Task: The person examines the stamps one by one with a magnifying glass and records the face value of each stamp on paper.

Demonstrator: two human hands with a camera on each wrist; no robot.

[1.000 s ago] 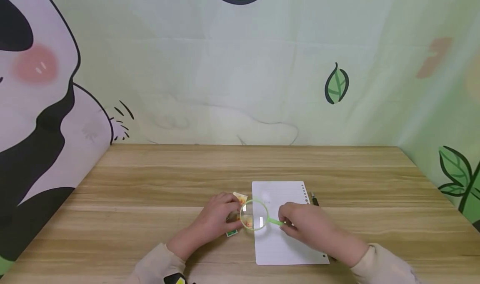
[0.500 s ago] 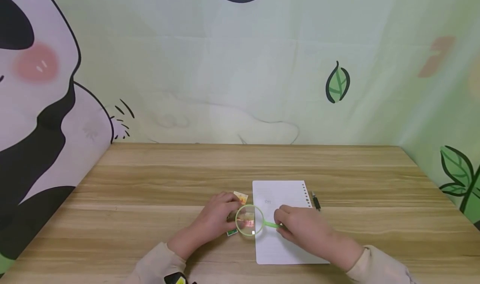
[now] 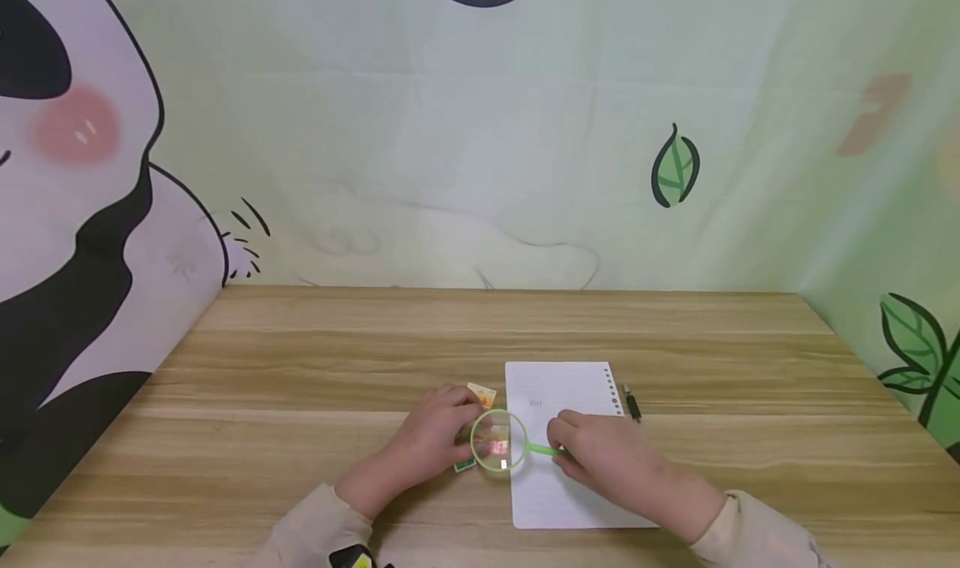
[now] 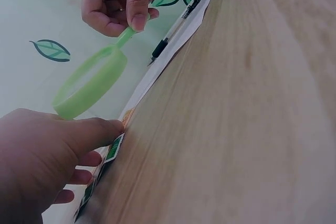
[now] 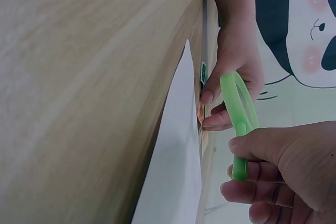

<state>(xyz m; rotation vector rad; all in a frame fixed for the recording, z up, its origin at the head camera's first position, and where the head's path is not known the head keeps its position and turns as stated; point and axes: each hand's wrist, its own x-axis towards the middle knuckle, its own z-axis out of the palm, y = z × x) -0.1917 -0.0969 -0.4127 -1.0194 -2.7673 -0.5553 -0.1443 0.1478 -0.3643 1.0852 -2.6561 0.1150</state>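
Relative to the head view one second ago, the magnifying glass [image 3: 529,447] and the right hand [image 3: 611,455] have shifted slightly toward the lower left of the frame. Compared with half a second ago, both appear nearly stationary. The left hand [image 3: 431,434] has kept its position. As a result, the lens covers more of the left fingertips and the small cards beneath them and less of the paper [image 3: 570,485]; this suggests that the cards are the items being viewed.

Hand states: the right hand pinches the handle between thumb and fingers. The left hand rests with thumb and fingers apart, touching the cards at lower centre of the frame.

Count:
- Magnifying glass: one, raised above the table [image 3: 337,326] at lower centre.
- Paper: one punched sheet, flat, right of lower centre, with faint writing near its upper left part.
- Pen [image 3: 632,403]: one, just beside the sheet's right edge.
- Cards: at least two, one orange card [image 3: 483,396] above the lens and one green card [image 3: 464,464] at its lower left. The fingers prevent an exact count.
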